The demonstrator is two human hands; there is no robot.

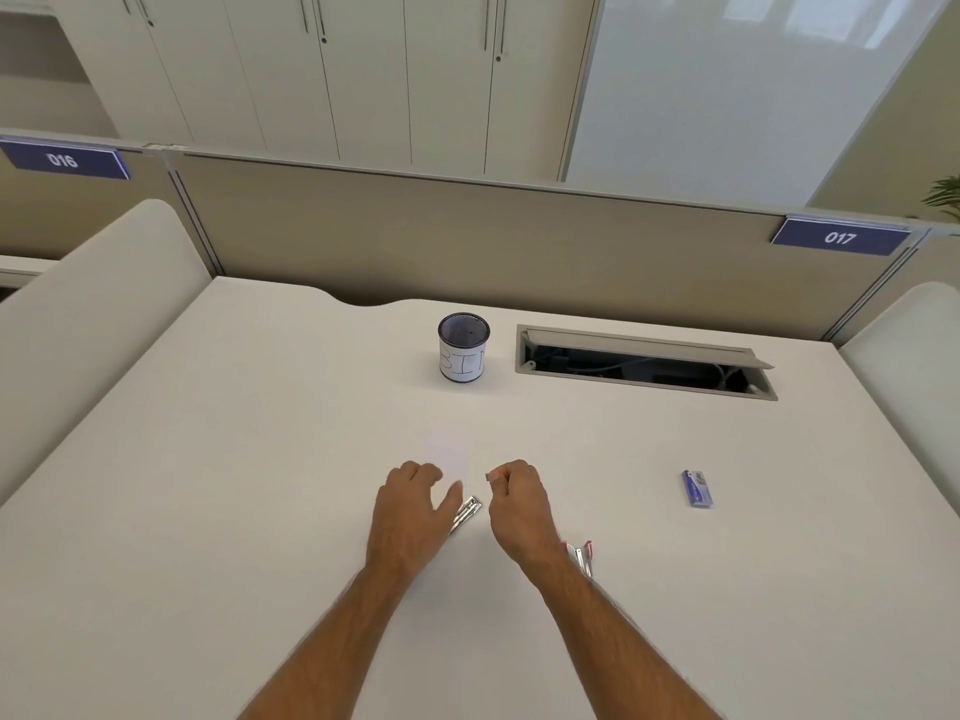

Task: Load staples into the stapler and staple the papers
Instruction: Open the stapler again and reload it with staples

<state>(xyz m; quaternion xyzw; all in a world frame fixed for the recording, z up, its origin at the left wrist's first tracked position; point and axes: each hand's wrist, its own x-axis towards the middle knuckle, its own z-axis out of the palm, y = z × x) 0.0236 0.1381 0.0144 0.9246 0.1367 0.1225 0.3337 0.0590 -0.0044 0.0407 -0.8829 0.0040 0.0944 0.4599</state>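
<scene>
Head view: loading seems underway. Left hand (410,504) grips opened stapler (466,513); right hand (514,491) pinches staple strip (488,477). Papers (447,449) not yet stapled.

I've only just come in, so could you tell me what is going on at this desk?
A person is loading a stapler at a white desk. The left hand holds the opened metal stapler beside a sheet of paper, while the right hand pinches a small strip of staples just above it. The strip is not yet in. A blue staple box lies to the right, and a cup stands further back.
</scene>
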